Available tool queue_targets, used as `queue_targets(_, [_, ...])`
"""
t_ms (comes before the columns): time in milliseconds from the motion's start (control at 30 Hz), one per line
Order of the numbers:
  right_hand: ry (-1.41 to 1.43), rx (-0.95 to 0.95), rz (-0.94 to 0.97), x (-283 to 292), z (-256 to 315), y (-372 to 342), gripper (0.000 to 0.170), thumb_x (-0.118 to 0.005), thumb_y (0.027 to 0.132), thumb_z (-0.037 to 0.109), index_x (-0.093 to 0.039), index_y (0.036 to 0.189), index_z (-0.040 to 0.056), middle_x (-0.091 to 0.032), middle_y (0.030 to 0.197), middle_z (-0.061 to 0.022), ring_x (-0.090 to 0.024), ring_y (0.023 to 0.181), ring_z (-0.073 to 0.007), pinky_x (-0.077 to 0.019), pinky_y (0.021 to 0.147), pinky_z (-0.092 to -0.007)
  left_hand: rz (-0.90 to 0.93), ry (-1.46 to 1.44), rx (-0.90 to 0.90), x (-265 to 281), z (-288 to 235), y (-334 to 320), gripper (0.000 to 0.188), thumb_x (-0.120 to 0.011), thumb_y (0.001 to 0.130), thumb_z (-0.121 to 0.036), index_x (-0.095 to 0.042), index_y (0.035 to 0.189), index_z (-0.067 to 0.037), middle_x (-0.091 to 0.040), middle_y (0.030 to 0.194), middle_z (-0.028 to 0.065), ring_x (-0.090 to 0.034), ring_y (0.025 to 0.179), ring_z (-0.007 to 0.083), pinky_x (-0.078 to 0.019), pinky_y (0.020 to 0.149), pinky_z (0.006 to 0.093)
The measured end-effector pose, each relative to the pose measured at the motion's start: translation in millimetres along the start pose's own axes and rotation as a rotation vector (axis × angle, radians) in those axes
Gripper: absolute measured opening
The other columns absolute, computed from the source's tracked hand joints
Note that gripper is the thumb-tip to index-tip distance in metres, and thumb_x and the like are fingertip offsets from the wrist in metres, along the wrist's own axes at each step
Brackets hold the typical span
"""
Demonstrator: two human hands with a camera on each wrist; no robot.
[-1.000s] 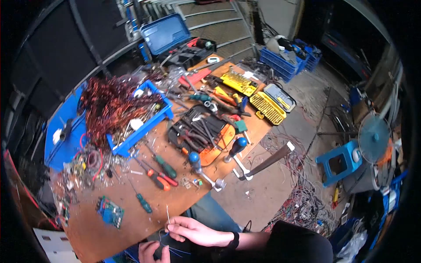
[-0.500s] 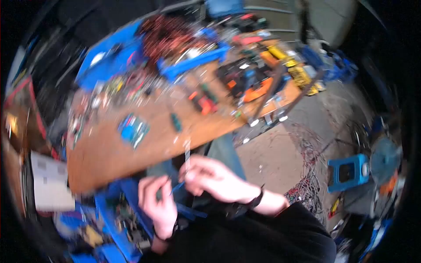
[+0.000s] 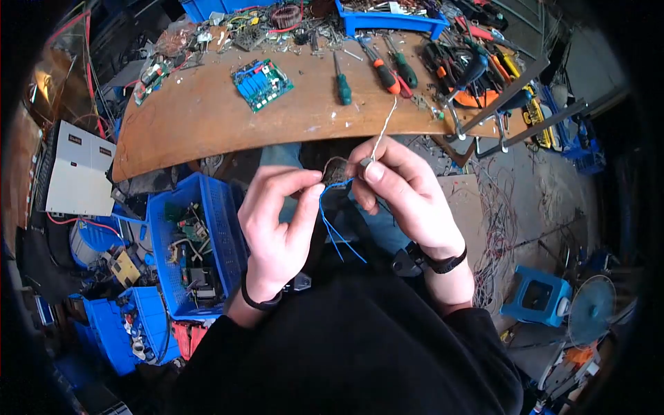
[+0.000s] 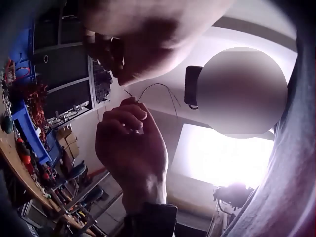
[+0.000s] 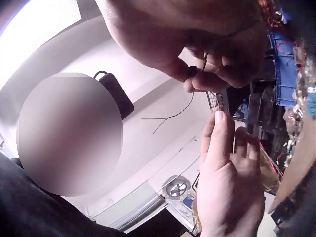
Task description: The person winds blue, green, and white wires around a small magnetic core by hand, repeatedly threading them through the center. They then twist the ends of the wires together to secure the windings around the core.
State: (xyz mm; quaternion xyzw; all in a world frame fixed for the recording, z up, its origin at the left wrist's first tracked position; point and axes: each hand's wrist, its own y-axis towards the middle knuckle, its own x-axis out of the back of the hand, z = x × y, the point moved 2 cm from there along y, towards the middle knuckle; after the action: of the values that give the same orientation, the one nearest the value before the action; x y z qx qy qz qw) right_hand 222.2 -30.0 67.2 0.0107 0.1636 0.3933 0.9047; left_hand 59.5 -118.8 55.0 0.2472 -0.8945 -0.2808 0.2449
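Over my lap, my right hand [image 3: 411, 194] pinches a small grey piece [image 3: 366, 162] between thumb and fingers. A white twisted wire [image 3: 385, 128] runs up from it toward the table. On its other side a blue twisted wire [image 3: 335, 185] bends down and splits into loose ends. A thin brown wire [image 3: 330, 162] arcs across to my left hand [image 3: 277, 221], whose thumb and index finger pinch its end. In the right wrist view a dark twisted wire [image 5: 191, 104] hangs below the right fingers, forked at its tip; the left hand [image 5: 232, 173] is beneath.
Ahead is the table's curved wooden edge [image 3: 228, 149]. On it lie a green circuit board [image 3: 277, 76], a green-handled screwdriver [image 3: 344, 90] and an orange-handled one [image 3: 387, 77]. Metal clamp bars [image 3: 505, 97] jut out at the right. A blue crate [image 3: 232, 228] of boards stands at the left.
The head view has tilted down and the table has shifted up in it. The hands show larger and nearer the middle, and the left one now pinches the brown wire's end.
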Motion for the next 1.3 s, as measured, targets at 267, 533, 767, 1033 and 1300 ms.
queue_targets(267, [-0.014, -0.207, -0.019, 29.7, -12.6, 15.2, 0.023, -0.054, 0.105, 0.022, -0.058, 0.109, 0.0001, -0.057, 0.081, 0.0008, -0.051, 0.070, -0.0062, -0.0434, 0.066, -0.0226, 0.262, -0.005, 0.101, -6.4, 30.6, 22.9, 0.013, -0.073, 0.084, 0.000, -0.064, 0.094, 0.000, -0.063, 0.086, 0.0104, -0.062, 0.075, 0.0207, -0.0491, 0.067, 0.0306])
queue_targets(533, [0.218, -0.613, -0.203, 71.9, -90.4, -38.0, 0.031, -0.047, 0.108, 0.028, -0.058, 0.114, 0.0000, -0.064, 0.089, -0.0037, -0.059, 0.082, -0.0103, -0.0480, 0.077, -0.0253, 0.678, -0.091, 0.305, -46.8, 74.5, 19.4, 0.009, -0.070, 0.089, -0.006, -0.062, 0.091, 0.000, -0.063, 0.084, 0.0118, -0.064, 0.074, 0.0276, -0.0503, 0.066, 0.0361])
queue_targets(767, [-0.648, -0.775, -0.443, 92.2, -88.3, -97.6, 0.024, -0.056, 0.102, 0.017, -0.060, 0.117, -0.0017, -0.070, 0.097, -0.0163, -0.067, 0.092, -0.0202, -0.0525, 0.081, -0.0341, 0.942, -0.344, 0.564, -49.9, 122.5, 22.6, 0.011, -0.067, 0.092, -0.009, -0.061, 0.097, -0.003, -0.060, 0.088, 0.0118, -0.064, 0.079, 0.0267, -0.0498, 0.071, 0.0353])
queue_targets(1033, [-1.402, -1.108, -0.001, 115.1, -60.8, -174.5, 0.047, -0.062, 0.093, 0.019, -0.051, 0.133, -0.0034, -0.053, 0.134, -0.0295, -0.049, 0.122, -0.0506, -0.0416, 0.104, -0.0527, 0.882, -0.509, 0.706, -43.2, 176.0, 16.7, 0.013, -0.065, 0.093, -0.012, -0.057, 0.099, -0.004, -0.059, 0.092, 0.0116, -0.063, 0.085, 0.0308, -0.0515, 0.074, 0.0397])
queue_targets(1300, [-1.118, -1.292, -0.189, 129.5, -94.6, -279.8, 0.054, -0.053, 0.102, 0.030, -0.041, 0.149, 0.0068, -0.063, 0.114, -0.0224, -0.065, 0.096, -0.0324, -0.0529, 0.082, -0.0415, 0.909, -0.663, 0.681, -36.1, 200.5, 21.3, 0.014, -0.063, 0.095, -0.015, -0.058, 0.104, -0.005, -0.059, 0.098, 0.0126, -0.063, 0.093, 0.0306, -0.0536, 0.078, 0.0409])
